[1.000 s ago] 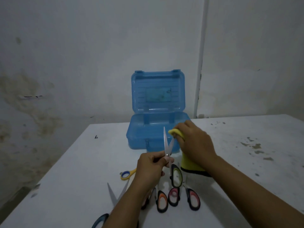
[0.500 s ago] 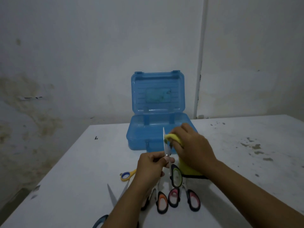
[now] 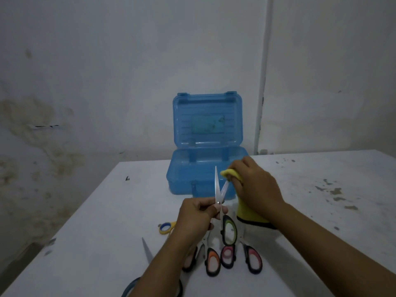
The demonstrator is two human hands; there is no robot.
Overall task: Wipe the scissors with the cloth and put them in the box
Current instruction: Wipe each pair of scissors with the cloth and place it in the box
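Head view: blue box (image 3: 192,185) lid upright.

1 box (image 3: 199,179) – 1 cloth (image 3: 246,213) – approx. 5 scissors, partly hidden.

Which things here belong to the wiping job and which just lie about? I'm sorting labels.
Job: held scissors, yellow cloth, blue box, left hand, right hand, waiting scissors.
Lying about: table, stained wall.
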